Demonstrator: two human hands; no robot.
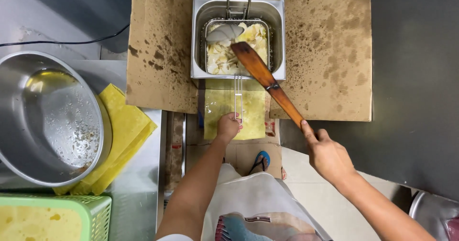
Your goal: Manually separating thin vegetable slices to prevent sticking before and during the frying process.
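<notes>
Pale chips (pixel 224 59) in the wire fry basket (pixel 237 25) can spill hot oil if my left hand (pixel 228 126), clamped on the basket handle (pixel 237 95), jerks while my right hand (pixel 327 155), closed around the long wooden-handled skimmer (pixel 267 78), stirs too hard.

Steel surface (pixel 138 193) at left: large steel bowl (pixel 48 117) resting on folded yellow cloths (pixel 125 126), green basket (pixel 71 212) at near edge. Black cable (pixel 62 42) across far part. Spattered cardboard (pixel 330 54) under deep fryer (pixel 237 35). Pale floor (pixel 311 193) below.
</notes>
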